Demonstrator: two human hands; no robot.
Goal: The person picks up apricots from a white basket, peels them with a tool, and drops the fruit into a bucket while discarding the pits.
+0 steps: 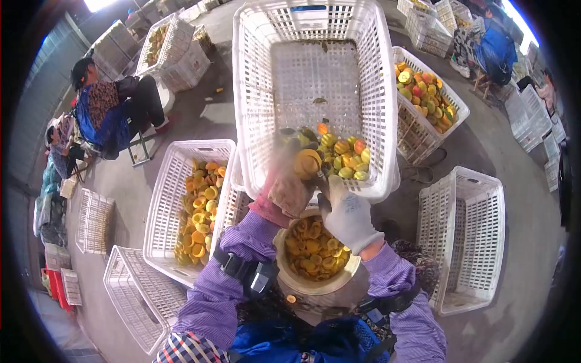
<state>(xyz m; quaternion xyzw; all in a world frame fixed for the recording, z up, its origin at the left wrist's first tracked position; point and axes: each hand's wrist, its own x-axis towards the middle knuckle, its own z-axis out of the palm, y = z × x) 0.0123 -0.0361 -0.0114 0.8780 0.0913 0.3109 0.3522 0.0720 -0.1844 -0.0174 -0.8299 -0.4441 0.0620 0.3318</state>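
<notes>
My left hand [287,186], in a pinkish, soiled glove, is closed around an orange-yellow peach [307,164]; motion smears part of it. Close against it, my right hand [349,213] wears a whitish glove with dark fingertips. Its fingers are closed together by the fruit, and what they grip cannot be made out. Both hands are over the near edge of a large white crate [381,115], where several whole peaches [346,156] lie at the near end. Below my hands stands a cream bucket [315,285] holding cut peach halves [311,248].
At left, a white crate [158,202] holds peach halves [198,224]. Whole peaches [428,94] fill a crate behind on the right. An upright basket [466,242] stands at right. Seated people [106,109] work at left and far right. A fruit piece [291,299] lies below the bucket.
</notes>
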